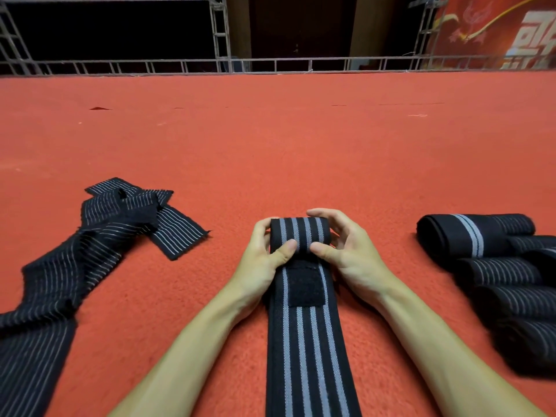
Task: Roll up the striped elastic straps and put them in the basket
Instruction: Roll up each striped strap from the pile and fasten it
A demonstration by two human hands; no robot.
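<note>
Currently, at lower centre, the left hand (262,261) and right hand (352,257) are gripping the half-rolled striped elastic strap (301,232) on the red carpet (301,145), fingers (331,218) curled round its ends, where the soft, springy webbing is probably needing firm pinching.

One black elastic strap with broad grey stripes (305,341), half rolled. Two hands: left hand (264,257) and right hand (346,251). At least five rolled black striped straps (496,272), overlapping. One tangled heap of loose pin-striped straps (75,251), number unclear.
</note>
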